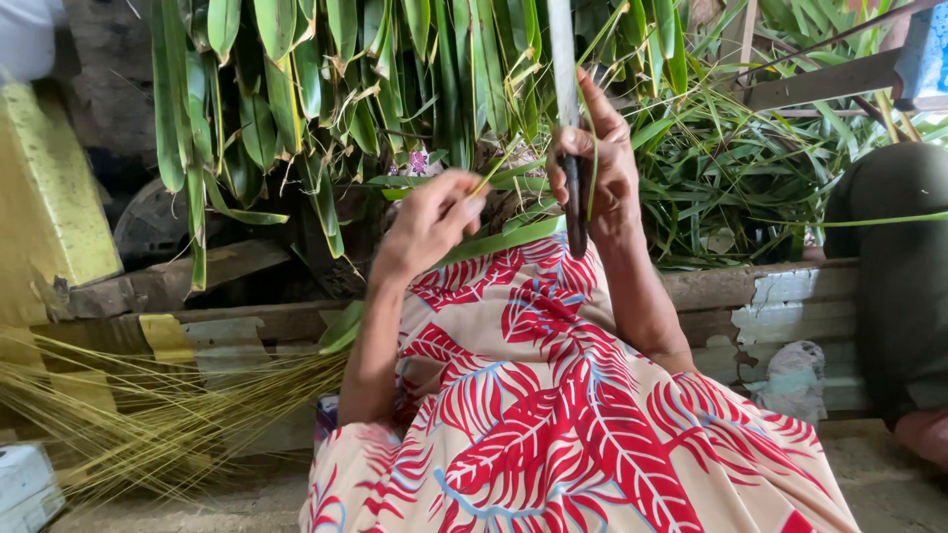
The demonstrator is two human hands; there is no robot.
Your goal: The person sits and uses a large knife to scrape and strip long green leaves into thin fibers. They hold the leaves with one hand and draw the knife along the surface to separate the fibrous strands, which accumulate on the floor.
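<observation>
Green leaflet: a long palm leaflet runs across the lap on the red-and-cream patterned cloth, its far end lifted toward the hands, seemingly so the blade can work along it.
Left hand: the left hand is curled nearly closed, fingertips pinching the thin yellow-green midrib, which holds it taut.
Right hand: the right hand is closed round the dark handle of a knife, forefinger stretched up beside the pale blade; the blade stands upright.
Look of the leaflet: glossy, flat, narrow, paler at the rib.
Around: hanging palm fronds behind; a pile of stripped yellow ribs at left, kept apart from the fresh leaves.
</observation>
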